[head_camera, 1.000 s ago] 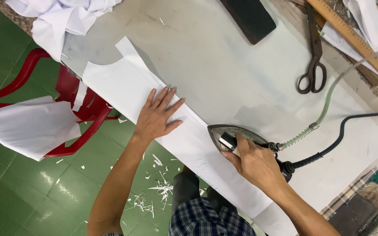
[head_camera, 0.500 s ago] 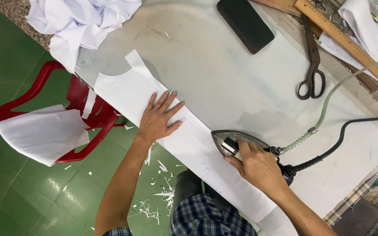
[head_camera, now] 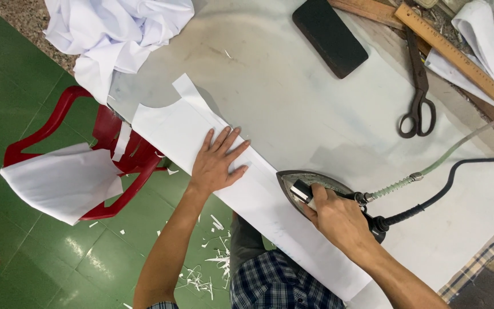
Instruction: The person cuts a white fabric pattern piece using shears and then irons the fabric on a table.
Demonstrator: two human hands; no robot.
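2 hands share the work: the left hand (head_camera: 217, 162) lies flat, fingers spread, pinning the white fabric strip (head_camera: 201, 143) along the table (head_camera: 293, 97) edge, while the right hand (head_camera: 338, 220) grips the iron (head_camera: 310, 186); pressing well likely needs steady tension and slow gliding

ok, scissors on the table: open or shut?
Shut. The scissors lie flat on the table, blades together in one straight line and the two handle loops side by side, apart from both hands.
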